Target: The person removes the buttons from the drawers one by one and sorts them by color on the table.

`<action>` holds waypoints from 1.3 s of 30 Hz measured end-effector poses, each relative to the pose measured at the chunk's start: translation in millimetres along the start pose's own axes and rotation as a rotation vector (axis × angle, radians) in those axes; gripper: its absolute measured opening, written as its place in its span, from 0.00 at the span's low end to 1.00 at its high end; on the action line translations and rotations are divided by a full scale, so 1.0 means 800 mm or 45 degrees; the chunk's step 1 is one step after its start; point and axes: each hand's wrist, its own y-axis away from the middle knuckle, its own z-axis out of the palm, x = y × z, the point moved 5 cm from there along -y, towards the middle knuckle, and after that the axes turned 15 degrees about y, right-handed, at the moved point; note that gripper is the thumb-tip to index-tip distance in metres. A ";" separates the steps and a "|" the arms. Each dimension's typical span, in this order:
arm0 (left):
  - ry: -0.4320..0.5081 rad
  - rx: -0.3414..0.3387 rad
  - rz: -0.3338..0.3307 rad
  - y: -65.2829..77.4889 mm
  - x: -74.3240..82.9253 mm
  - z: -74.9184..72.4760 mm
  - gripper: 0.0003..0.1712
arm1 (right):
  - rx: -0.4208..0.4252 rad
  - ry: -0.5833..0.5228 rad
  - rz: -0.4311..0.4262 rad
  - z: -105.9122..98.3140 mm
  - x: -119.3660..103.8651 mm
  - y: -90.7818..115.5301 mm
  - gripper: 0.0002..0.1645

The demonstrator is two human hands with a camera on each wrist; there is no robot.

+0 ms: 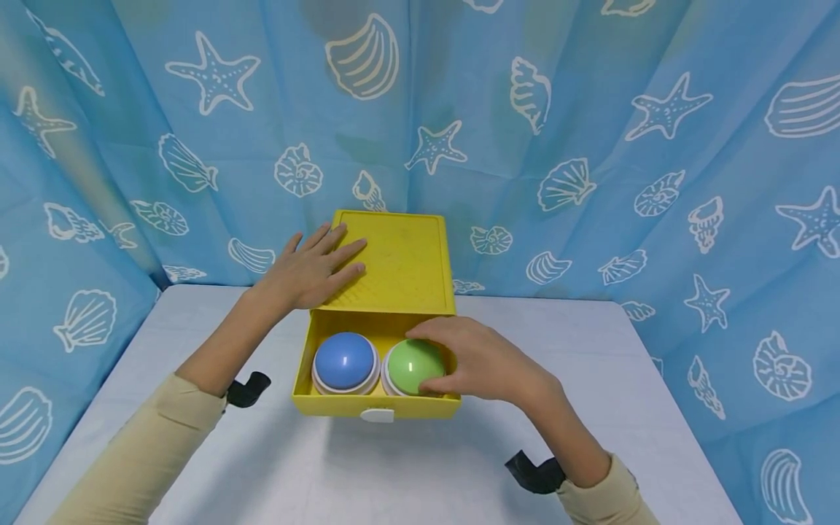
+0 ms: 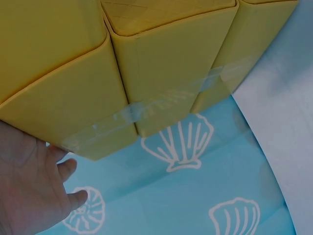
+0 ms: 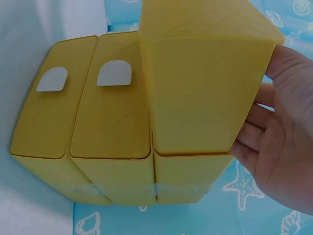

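A yellow drawer unit [image 1: 400,262] stands with its upper drawer [image 1: 336,408] pulled out. Inside are two domed push buttons on white bases: a blue button [image 1: 344,361] on the left and a green button [image 1: 415,364] on the right. My right hand [image 1: 485,361] holds the green button, fingers over its far side and thumb at the near side. Flat on the unit's top, near its left edge, my left hand [image 1: 305,273] rests with fingers spread. The right wrist view has my right hand [image 3: 288,142] beside the drawer wall, fingers partly hidden behind it.
Two lower drawers [image 3: 110,117] with white tabs are closed, seen in the right wrist view. The unit is on a white-covered table [image 1: 249,452]. A blue curtain [image 1: 459,95] with shell and starfish prints hangs right behind it and along both sides.
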 end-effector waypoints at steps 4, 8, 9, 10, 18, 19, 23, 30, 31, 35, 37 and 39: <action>0.003 -0.003 -0.002 0.001 0.000 0.000 0.38 | -0.003 0.092 -0.021 0.000 -0.004 -0.001 0.38; 0.000 -0.002 -0.003 0.000 -0.001 0.000 0.38 | -0.016 0.176 -0.037 -0.001 -0.008 -0.003 0.38; 0.001 -0.003 -0.004 0.000 -0.001 0.000 0.38 | -0.021 0.195 -0.043 -0.001 -0.009 -0.003 0.38; 0.002 -0.003 -0.005 0.000 -0.001 0.000 0.38 | -0.023 0.211 -0.047 -0.001 -0.010 -0.003 0.38; 0.006 -0.005 -0.007 0.000 0.000 0.000 0.38 | -0.025 0.201 -0.035 0.000 -0.009 -0.004 0.37; 0.006 -0.005 -0.008 0.000 0.000 0.000 0.38 | -0.024 0.179 -0.026 -0.001 -0.008 -0.004 0.37; -0.005 -0.002 -0.021 -0.002 -0.001 0.000 0.38 | -0.031 0.065 0.026 -0.003 -0.005 -0.003 0.40; -0.008 0.002 -0.028 -0.003 0.000 0.000 0.39 | 0.034 -0.135 0.074 -0.010 0.001 0.004 0.45; -0.007 0.002 -0.027 -0.003 0.000 0.000 0.39 | 0.057 -0.163 0.070 -0.012 0.002 0.005 0.44; -0.001 0.002 -0.025 -0.002 0.000 0.000 0.39 | 0.153 -0.265 0.052 -0.021 0.005 0.009 0.44; -0.002 0.003 -0.023 -0.002 0.000 0.000 0.39 | 0.185 -0.314 0.049 -0.024 0.006 0.011 0.44; 0.000 0.004 -0.023 -0.002 0.000 0.000 0.39 | 0.207 -0.353 0.059 -0.028 0.006 0.014 0.45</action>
